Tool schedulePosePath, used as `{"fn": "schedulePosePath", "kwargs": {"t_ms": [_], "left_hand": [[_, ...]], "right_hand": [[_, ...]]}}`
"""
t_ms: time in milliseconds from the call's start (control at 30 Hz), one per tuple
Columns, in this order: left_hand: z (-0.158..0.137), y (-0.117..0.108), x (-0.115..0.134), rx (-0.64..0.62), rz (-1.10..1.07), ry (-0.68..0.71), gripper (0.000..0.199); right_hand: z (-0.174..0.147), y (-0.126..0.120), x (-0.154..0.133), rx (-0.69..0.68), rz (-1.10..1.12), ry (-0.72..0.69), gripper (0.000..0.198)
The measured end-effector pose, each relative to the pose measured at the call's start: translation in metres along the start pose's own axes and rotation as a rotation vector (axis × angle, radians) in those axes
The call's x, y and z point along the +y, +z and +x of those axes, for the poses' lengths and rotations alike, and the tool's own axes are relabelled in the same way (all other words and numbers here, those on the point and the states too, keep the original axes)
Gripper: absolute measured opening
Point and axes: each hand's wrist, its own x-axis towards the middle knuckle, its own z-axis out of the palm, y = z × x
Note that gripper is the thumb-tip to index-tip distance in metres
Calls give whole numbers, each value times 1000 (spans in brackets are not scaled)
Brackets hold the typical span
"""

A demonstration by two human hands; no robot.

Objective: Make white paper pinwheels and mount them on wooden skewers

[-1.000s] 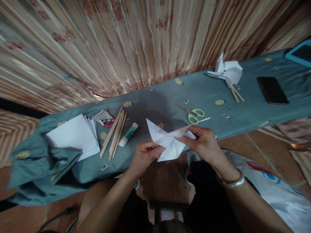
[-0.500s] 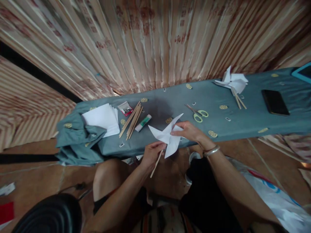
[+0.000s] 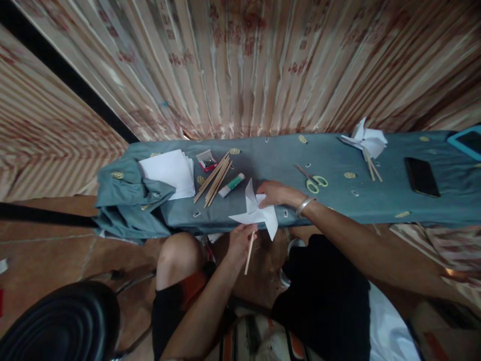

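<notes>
A white paper pinwheel (image 3: 254, 214) on a thin wooden stick (image 3: 248, 255) is held over the front edge of the table. My left hand (image 3: 240, 243) is closed around the top of the stick, just below the paper blades. From above, my right hand (image 3: 277, 193) has its bent fingers on the paper near the pinwheel's middle; its fingertips are partly hidden. A glue stick (image 3: 232, 185) lies left of the pinwheel, and green-handled scissors (image 3: 312, 180) lie to the right behind my right hand.
On the cloth-covered table (image 3: 259, 155) are a stack of white paper (image 3: 167, 173), several wooden sticks (image 3: 214, 179), and a small open pack (image 3: 206, 160). Farther right lie finished-looking pinwheels (image 3: 366, 140), a black phone (image 3: 421, 176) and a blue-edged tablet (image 3: 468, 143). A black stool (image 3: 60, 321) stands lower left.
The pinwheel's blades have turned, and its stick is more upright. My right hand has shifted from the right-hand blade toward the middle. The camera view has also moved a little.
</notes>
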Motion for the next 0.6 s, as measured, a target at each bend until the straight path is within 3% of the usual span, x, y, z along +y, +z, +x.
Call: {"fn": "schedulePosePath", "kwargs": {"t_ms": [267,433,600], "left_hand": [[0,-3,-1,-56,-3,-60,38],[-9,-15,-2,-154,15,-140,50],[-14,-20,-7,-201,-12,-100,57]], "right_hand": [[8,-9,-3,-102,-155,-3,26],[12,-11,0,-155,-156,0,27],[13,-10,3,-173,-104,8,26]]}}
